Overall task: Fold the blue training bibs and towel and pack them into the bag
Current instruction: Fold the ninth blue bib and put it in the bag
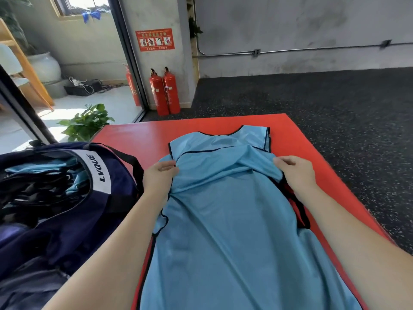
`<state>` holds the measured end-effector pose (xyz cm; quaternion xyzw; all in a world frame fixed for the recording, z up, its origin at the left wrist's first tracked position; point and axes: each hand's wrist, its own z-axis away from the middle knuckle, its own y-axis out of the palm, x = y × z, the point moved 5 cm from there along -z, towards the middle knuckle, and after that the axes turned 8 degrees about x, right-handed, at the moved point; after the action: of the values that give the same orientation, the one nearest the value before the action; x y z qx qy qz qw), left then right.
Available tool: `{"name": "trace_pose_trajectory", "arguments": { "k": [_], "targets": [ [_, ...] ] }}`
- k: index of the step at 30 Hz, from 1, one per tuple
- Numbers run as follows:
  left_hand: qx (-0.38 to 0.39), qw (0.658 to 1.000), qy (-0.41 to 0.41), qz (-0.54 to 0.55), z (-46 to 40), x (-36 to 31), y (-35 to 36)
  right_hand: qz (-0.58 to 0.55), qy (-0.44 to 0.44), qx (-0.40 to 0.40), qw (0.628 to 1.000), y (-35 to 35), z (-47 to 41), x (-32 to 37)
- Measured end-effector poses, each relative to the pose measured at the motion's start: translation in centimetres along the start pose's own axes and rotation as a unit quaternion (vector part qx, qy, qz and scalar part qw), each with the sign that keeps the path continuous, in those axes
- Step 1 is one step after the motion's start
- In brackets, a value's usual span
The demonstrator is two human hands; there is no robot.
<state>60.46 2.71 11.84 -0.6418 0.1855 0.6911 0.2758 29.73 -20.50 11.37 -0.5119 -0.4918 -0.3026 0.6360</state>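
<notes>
Both hands pinch the bib (pixel 223 209): my left hand (pixel 159 175) grips its left edge, my right hand (pixel 295 173) its right edge, on the red mat (pixel 138 139). Beside it, the open navy bag (pixel 73 198) holds more blue fabric and black trim, tangled and hard to sort. Bib cloth is smooth, shiny, black-piped; its near end is cut off.

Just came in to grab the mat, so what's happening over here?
A person is folding a light blue training bib spread on the red mat. The left hand and right hand each pinch the fabric at its sides, lifting it partway toward the neck end. The open navy bag sits beside the mat on the left, with more blue bibs already inside.
</notes>
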Motion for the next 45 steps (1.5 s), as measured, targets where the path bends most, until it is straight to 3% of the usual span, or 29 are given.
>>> {"name": "trace_pose_trajectory", "arguments": {
  "k": [4,8,12,15,18,20,23,27,31,35,41,45],
  "targets": [
    [0.075,0.988,-0.011,0.133,1.9,-1.7,-0.3,-0.06,-0.055,-0.025,0.996,-1.4,1.8,2.8],
    [0.114,0.985,0.023,0.127,5.1,-3.2,-1.8,-0.074,-0.075,0.02,0.994,-2.1,4.7,3.9],
    [0.139,0.988,0.069,-0.017,8.1,-3.1,-4.2,-0.049,-0.079,0.086,0.992,-3.2,8.2,3.6],
    [0.168,0.969,0.1,-0.15,10.6,-2.5,-5.8,0.016,-0.103,0.13,0.986,-4.5,10.9,3.7],
    [0.18,0.903,0.132,-0.367,12.3,-0.8,-7.2,0.132,-0.088,0.181,0.971,-5.4,12.6,2.9],
    [0.196,0.874,0.12,-0.428,13.1,0.3,-7.9,0.197,-0.066,0.205,0.957,-5.9,13.1,1.9],
    [0.172,0.871,0.121,-0.445,13.4,0.5,-8.5,0.259,-0.061,0.19,0.945,-6.5,13.0,1.2],
    [0.12,0.875,0.167,-0.439,13.1,-1.0,-7.4,0.263,-0.111,0.137,0.949,-5.8,12.3,2.2],
    [0.138,0.878,0.177,-0.423,12.1,-1.3,-4.2,0.258,-0.162,0.161,0.939,-2.1,11.1,2.8],
    [0.173,0.887,0.15,-0.401,9.8,-0.3,-1.0,0.324,-0.199,0.189,0.906,1.3,9.5,2.8],
    [0.195,0.872,0.117,-0.433,6.2,1.2,1.3,0.391,-0.141,0.251,0.874,3.2,7.0,1.3],
    [0.213,0.85,0.105,-0.471,4.8,1.2,1.6,0.327,-0.092,0.293,0.894,2.8,6.4,0.6]
  ]
}}
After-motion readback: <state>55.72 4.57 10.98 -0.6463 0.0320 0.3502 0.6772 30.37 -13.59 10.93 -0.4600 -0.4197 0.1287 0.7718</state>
